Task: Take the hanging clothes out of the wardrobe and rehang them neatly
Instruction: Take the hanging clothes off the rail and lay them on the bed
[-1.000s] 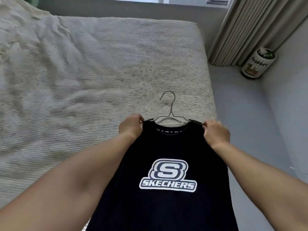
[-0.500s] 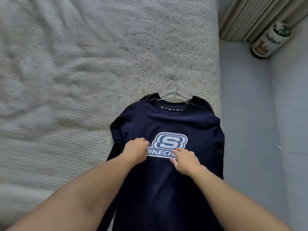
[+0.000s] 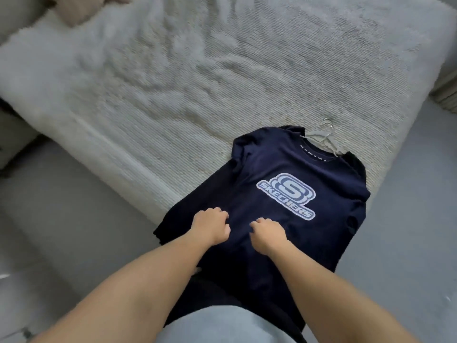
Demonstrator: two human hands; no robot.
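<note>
A navy long-sleeved shirt (image 3: pixel 284 167) with a white and blue Skechers logo lies face up on the near corner of the bed (image 3: pixel 197 82). Its lower part hangs over the bed's edge toward me. A pale wire hanger (image 3: pixel 324 136) sticks out of the collar, hook pointing away. My left hand (image 3: pixel 211 225) and my right hand (image 3: pixel 268 235) sit side by side on the shirt's front just below the logo. Both have curled fingers that pinch the fabric. The sleeves are tucked along the shirt's sides.
The bed wears a cream ribbed cover, rumpled toward the far left. A beige pillow (image 3: pixel 84 8) lies at the top left. Grey floor (image 3: pixel 49 219) runs along the bed's left side and to the right of its corner. A curtain's hem (image 3: pixel 447 92) shows at the right edge.
The shirt went from held up by its shoulders to lying on the bed. My hands moved down from the shoulders to below the logo. The view has swung round to the left.
</note>
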